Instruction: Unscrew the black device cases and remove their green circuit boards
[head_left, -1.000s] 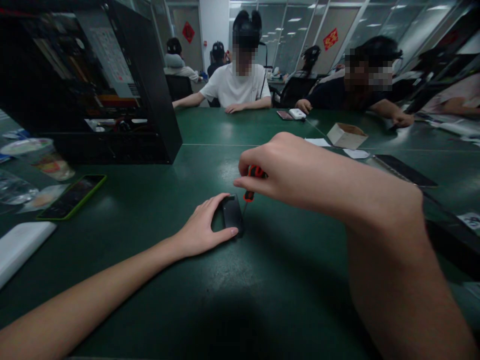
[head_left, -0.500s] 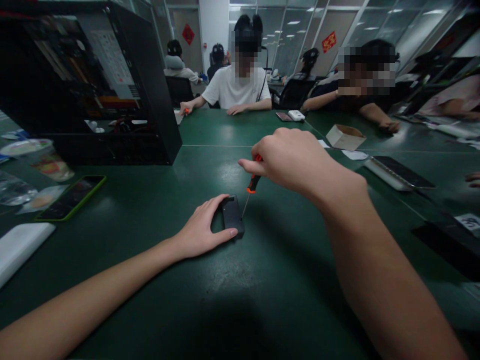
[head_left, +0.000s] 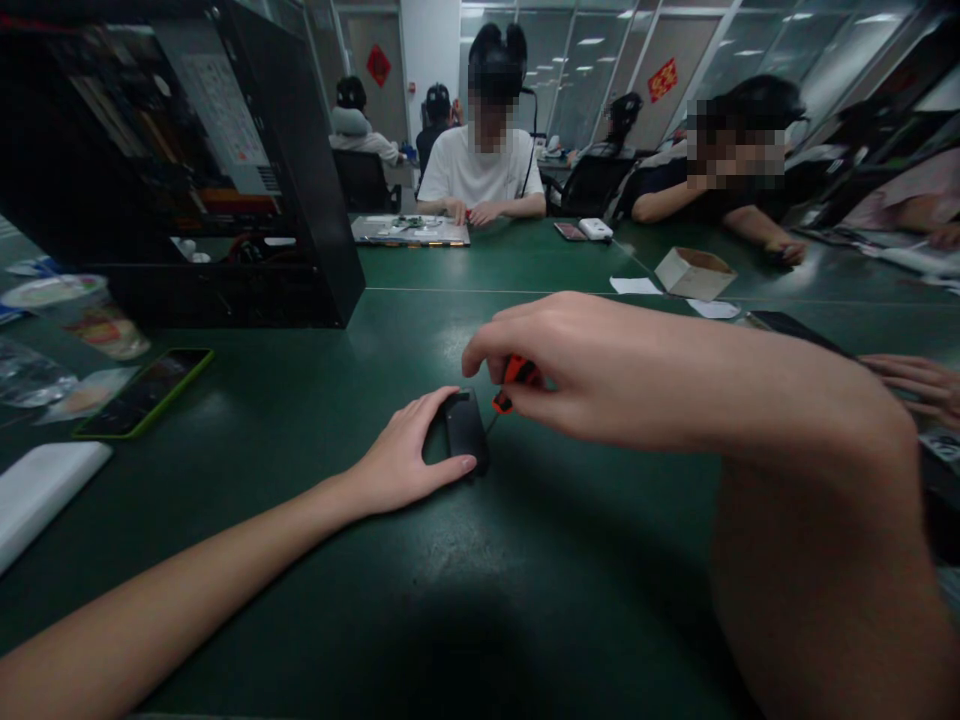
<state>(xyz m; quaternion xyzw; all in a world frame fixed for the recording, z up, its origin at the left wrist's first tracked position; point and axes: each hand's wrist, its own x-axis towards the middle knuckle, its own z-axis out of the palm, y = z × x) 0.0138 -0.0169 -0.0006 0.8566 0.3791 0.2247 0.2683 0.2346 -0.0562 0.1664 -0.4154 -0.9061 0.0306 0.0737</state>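
Note:
A small black rectangular case [head_left: 466, 430] lies on the green table. My left hand [head_left: 405, 455] grips it from the left, with the thumb at its near end and the fingers at its far end. Above and to the right, my right hand [head_left: 547, 365] is closed around the red-and-black handle of a screwdriver [head_left: 517, 375]. The thin shaft slants down and left to the right edge of the case. I cannot make out exactly where its tip rests.
An open black computer tower [head_left: 322, 180] stands at the left. Nearer are a plastic cup [head_left: 105, 320], a green-edged phone [head_left: 150, 395] and a white slab [head_left: 52, 490]. A small open box [head_left: 694, 272] sits at the right. Across the table, a person [head_left: 480, 165] handles a flat panel [head_left: 412, 230].
My right hand has turned, its wrist swinging right, and the screwdriver handle has tipped lower. My left hand and the case stay put. Across the table, the person's hands have moved together over the panel.

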